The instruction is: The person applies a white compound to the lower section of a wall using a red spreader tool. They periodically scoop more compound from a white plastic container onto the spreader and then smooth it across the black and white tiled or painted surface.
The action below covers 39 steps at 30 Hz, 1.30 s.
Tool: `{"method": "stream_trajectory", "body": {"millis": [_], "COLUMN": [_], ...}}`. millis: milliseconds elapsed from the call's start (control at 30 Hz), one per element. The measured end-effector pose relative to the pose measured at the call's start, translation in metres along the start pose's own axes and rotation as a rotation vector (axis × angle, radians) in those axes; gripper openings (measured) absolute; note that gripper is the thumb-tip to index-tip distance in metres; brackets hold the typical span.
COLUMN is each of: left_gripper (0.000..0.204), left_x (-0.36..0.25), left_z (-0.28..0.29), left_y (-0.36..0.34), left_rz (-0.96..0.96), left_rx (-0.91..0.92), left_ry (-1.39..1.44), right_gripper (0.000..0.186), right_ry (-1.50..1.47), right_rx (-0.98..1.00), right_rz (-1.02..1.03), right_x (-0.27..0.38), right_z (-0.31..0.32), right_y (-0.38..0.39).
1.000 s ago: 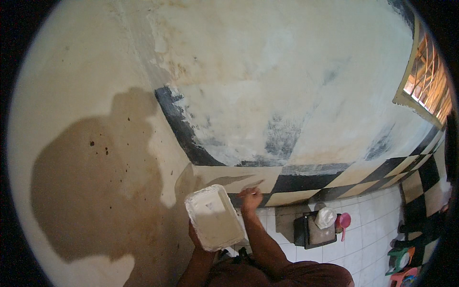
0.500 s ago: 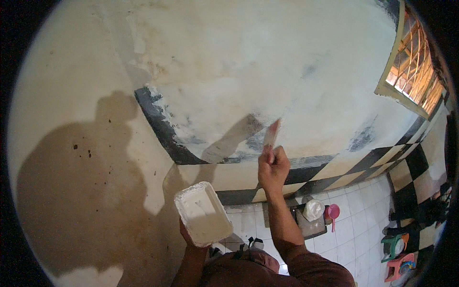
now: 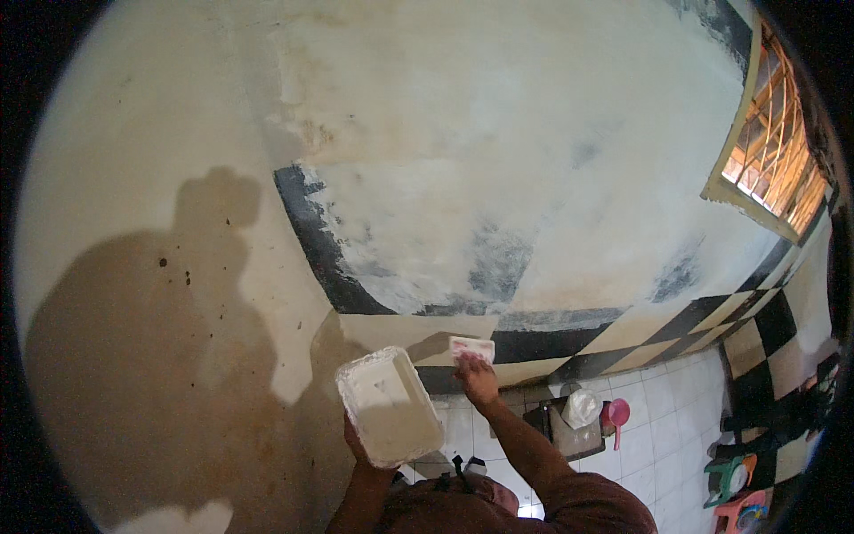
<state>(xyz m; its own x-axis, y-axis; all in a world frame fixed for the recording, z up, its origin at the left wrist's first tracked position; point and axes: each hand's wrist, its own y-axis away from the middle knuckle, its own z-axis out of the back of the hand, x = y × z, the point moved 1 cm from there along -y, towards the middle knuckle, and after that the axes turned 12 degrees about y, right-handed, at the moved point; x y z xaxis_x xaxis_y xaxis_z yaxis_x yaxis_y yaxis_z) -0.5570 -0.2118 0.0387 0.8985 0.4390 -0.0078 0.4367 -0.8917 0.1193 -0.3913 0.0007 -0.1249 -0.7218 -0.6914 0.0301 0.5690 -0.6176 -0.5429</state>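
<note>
My left hand [image 3: 353, 436] grips a white rectangular tub [image 3: 433, 424] from its left side, with most of the fingers hidden behind it. White paste coats the tub's inside and crusts its rim. Up and to the right of the tub, my right hand [image 3: 478, 381] is closed around a flat putty spreader [image 3: 471, 347], whose broad face is white with reddish smears. The spreader is in front of the checkered lower border of the wall. Above it, the pale wall [image 3: 427, 205] has thin white smears over dark patches [image 3: 500, 258].
A barred window [image 3: 774, 133] is at the upper right. On the white tiled floor [image 3: 654, 414] are a white plastic bag [image 3: 583, 408] on a dark-edged board, a pink dipper [image 3: 616, 414], and green and pink stools [image 3: 738, 512]. My shadow falls on the left wall.
My right hand has come down from the dark patch on the wall toward the tub, turning the spreader's broad face into view. The tub has shifted slightly right in view.
</note>
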Motion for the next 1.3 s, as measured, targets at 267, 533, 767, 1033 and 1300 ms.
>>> {"method": "stream_trajectory", "body": {"millis": [267,533,767,1033,1300], "left_gripper": [0.053,0.054,0.077,0.087,0.053], "left_x": [0.001,0.006,-0.011,-0.015,0.002], "left_z": [0.0,-0.015,0.061,0.063,0.017], "left_y": [0.004,0.005,-0.018,-0.013,-0.007], "left_rz": [-0.023,0.052,0.071,0.112,0.004], "left_rx": [0.001,0.052,-0.038,-0.011,-0.231], "left_ry": [-0.068,-0.066,-0.011,0.043,0.096], "right_gripper": [0.025,0.034,0.043,0.008,0.007], "right_ry": [0.071,0.155,0.257,-0.984,-1.995], "right_rx": [-0.589,-0.467,-0.01,0.081,-0.641], "right_rz": [-0.171,0.034,0.2,-0.985,-1.219], "right_x": [-0.019,-0.053,-0.048,-0.027,-0.009], "right_z": [0.209,0.183,0.008,0.019,0.084], "right_y": [-0.135,-0.18,-0.013,-0.014,-0.173]}}
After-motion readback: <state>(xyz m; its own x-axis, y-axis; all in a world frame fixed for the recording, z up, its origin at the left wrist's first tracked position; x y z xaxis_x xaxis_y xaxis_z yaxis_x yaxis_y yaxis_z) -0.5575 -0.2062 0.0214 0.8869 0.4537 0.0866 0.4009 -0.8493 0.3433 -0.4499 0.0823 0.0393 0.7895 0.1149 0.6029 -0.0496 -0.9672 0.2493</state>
